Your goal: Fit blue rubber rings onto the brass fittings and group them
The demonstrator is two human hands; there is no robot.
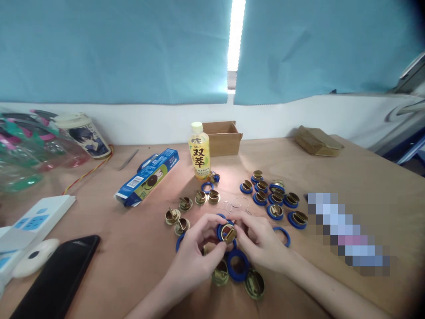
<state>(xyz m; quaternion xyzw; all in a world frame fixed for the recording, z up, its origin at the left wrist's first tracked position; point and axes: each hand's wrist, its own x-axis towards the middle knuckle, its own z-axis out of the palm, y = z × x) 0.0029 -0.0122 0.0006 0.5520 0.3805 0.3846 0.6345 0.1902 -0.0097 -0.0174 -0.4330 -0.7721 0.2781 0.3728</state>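
Observation:
My left hand (pixel 204 246) and my right hand (pixel 260 239) meet at the front middle of the table, both pinching one round brass fitting with a blue ring around it (pixel 228 234). Its brass clip faces up towards me. Just below lie a loose blue ring (pixel 238 265) and two bare brass fittings, one of them (pixel 255 283) at the right. Several more bare brass fittings (pixel 185 203) sit beyond my left hand. Past my right hand stands a group of brass fittings in blue rings (pixel 275 211). Thin wire rings (pixel 236 203) lie just behind my fingers.
A yellow-labelled drink bottle (pixel 199 155) stands at the back before a cardboard box (pixel 224 139). To the left are a blue biscuit box (pixel 148 179), a power strip (pixel 40 221), a black phone (pixel 59 279) and a cup (pixel 88 137). A brown paper bag (pixel 317 141) lies back right.

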